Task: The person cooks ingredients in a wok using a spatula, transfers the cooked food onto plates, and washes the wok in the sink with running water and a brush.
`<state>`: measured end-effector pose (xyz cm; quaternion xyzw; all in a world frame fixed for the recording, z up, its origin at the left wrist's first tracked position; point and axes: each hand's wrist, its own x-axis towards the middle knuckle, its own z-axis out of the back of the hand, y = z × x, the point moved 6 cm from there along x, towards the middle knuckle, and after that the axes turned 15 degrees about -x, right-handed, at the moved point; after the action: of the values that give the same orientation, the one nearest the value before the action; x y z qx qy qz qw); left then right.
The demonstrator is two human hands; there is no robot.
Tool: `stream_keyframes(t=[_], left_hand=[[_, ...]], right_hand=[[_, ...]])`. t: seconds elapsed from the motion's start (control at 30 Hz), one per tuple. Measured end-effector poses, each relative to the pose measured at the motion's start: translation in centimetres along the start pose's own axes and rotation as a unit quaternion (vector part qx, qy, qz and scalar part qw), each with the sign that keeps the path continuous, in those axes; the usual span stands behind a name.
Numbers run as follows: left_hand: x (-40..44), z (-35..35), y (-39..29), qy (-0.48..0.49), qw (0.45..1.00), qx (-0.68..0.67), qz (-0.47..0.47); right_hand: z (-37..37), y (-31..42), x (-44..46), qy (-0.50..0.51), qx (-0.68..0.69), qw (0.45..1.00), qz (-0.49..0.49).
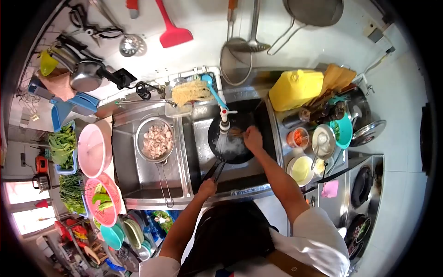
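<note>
My left hand [207, 188] is wrapped round the handle of a black wok [237, 154] in the right sink basin [196, 152]. Water runs from the tap [224, 121] into the wok and splashes at its middle. My right hand [252, 138] is closed at the wok's right side. Something brownish shows beside its fingers, but splashing and blur hide what it is. In the left sink basin [127, 173], a long-handled strainer [138, 143] holds chopped pale pink meat [157, 141].
A yellow jug [295, 90] and bowls of ingredients, including a teal bowl [345, 129], stand right of the sink. Pink basins [94, 150] and greens [62, 145] are at left. A dried loofah [190, 92] lies behind the tap. A red spatula [175, 36] and strainers hang above.
</note>
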<state>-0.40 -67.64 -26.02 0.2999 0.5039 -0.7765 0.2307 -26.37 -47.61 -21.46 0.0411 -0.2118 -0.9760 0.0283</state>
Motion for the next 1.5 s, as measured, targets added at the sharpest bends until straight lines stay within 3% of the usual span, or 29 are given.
stream_keyframes(t=[0.03,0.07,0.1,0.17,0.4,0.43,0.47,0.53,0.6,0.7,0.73,0.8,0.83,0.93,1.0,1.1,1.2,1.3,1.33,1.4,1.5], left_hand=[[-0.3,-0.2,0.4,-0.008,0.999,0.033,-0.013],[-1.0,-0.2,0.5,-0.013,0.998,0.067,-0.014],[-1.5,0.0,-0.2,-0.021,0.995,0.1,-0.02],[-1.2,-0.1,-0.7,-0.02,0.989,0.14,-0.032],[-3.3,-2.0,-1.5,-0.035,0.983,0.177,0.027],[-2.9,-2.1,-1.7,-0.048,0.981,0.186,0.027],[-2.5,-2.3,-1.8,-0.058,0.979,0.194,0.029],[-3.5,-2.9,-2.3,-0.034,0.981,0.188,0.034],[-3.6,-2.8,-2.5,-0.056,0.983,0.173,0.019],[-3.6,-2.4,0.2,-0.07,0.993,0.011,-0.09],[-4.2,-1.9,0.6,-0.023,0.991,-0.131,-0.007],[-6.4,-1.7,1.1,0.073,0.899,-0.402,0.159],[-6.6,-2.1,2.2,0.085,0.868,-0.458,0.172],[-7.1,-1.5,3.1,0.103,0.848,-0.468,0.228],[-6.6,-1.6,4.4,0.1,0.873,-0.431,0.207],[-7.4,-1.4,4.5,0.042,0.943,-0.291,0.155],[-8.2,-1.5,4.9,0.03,0.933,-0.319,0.161],[-8.8,-1.0,5.0,-0.013,0.941,-0.314,0.128],[-9.5,-0.7,4.9,-0.02,0.934,-0.325,0.146],[-10.2,0.0,3.9,-0.084,0.959,-0.257,0.081],[-10.4,0.2,4.1,-0.121,0.962,-0.235,0.073]], right_hand=[[-7.0,-3.3,-1.7,0.126,-0.086,0.988,-0.024],[-12.1,-4.2,-5.0,0.245,-0.145,0.953,0.105],[-16.6,-5.6,-8.7,0.282,-0.181,0.934,0.128],[-12.1,-1.9,-14.6,0.372,-0.238,0.867,0.231],[-11.6,-2.8,-9.9,0.351,-0.191,0.904,0.151],[-11.2,-2.9,-12.2,0.353,-0.18,0.895,0.202],[-8.8,-0.9,-14.0,0.394,-0.255,0.847,0.251],[-9.8,-2.2,-15.2,0.439,-0.247,0.826,0.253],[-12.6,-6.7,-11.5,0.384,-0.245,0.88,0.137],[-8.3,-7.6,-5.3,0.255,-0.162,0.953,-0.003],[-8.9,-8.7,-4.5,0.233,-0.146,0.961,-0.021],[-9.0,-9.7,-3.6,0.189,-0.115,0.973,-0.058],[-8.8,-9.6,-4.1,0.214,-0.069,0.973,-0.049],[-8.8,-7.5,-7.6,0.259,0.051,0.964,0.02],[-11.1,-7.0,-10.6,0.157,0.122,0.979,0.053],[-11.0,-5.9,-14.4,0.298,-0.116,0.93,0.181],[-15.0,-12.4,-14.2,0.251,-0.231,0.9,0.273],[-10.9,-13.4,-12.0,0.216,-0.283,0.917,0.181],[-10.6,-12.4,-12.9,0.206,-0.284,0.914,0.204],[-11.4,-8.8,-14.5,0.182,-0.285,0.906,0.255],[-15.1,-3.3,-10.5,0.176,-0.242,0.921,0.249]])
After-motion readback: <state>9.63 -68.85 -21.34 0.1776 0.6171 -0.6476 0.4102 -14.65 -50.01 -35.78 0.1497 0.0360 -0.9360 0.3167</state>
